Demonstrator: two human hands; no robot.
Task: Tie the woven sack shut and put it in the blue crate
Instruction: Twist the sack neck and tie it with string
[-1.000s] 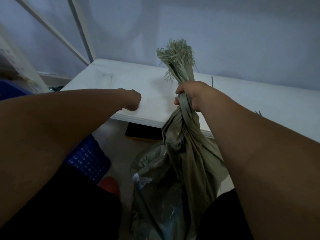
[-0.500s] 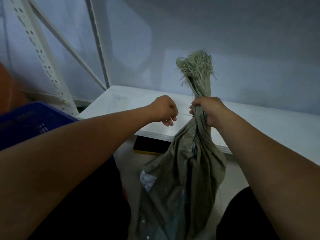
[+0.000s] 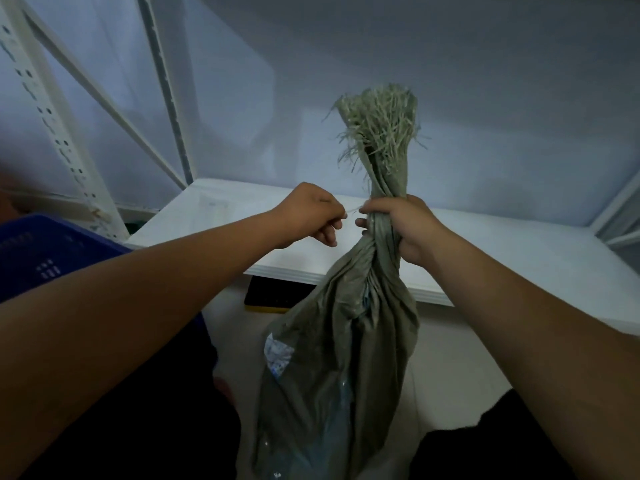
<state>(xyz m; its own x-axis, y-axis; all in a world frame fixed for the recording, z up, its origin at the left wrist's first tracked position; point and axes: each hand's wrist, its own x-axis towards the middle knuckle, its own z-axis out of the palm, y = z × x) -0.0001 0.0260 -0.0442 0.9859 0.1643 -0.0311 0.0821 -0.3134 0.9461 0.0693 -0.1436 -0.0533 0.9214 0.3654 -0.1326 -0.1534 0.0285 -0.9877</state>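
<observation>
Sack is being held upright in front of the white shelf, right grip squeezing its twisted neck tight, frayed top sticking up above the fist. Left grip is pinching a thin pale strand just beside that neck. Blue crate is sitting low on the left, well apart from the sack

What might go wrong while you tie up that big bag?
The thin strand pinched by the left hand looks flimsy; it may snap or slip. Only the right hand grips the twisted neck of the woven sack, so loosening it might let the twist unwind. The frayed top could shed fibres or tangle the tie.
</observation>
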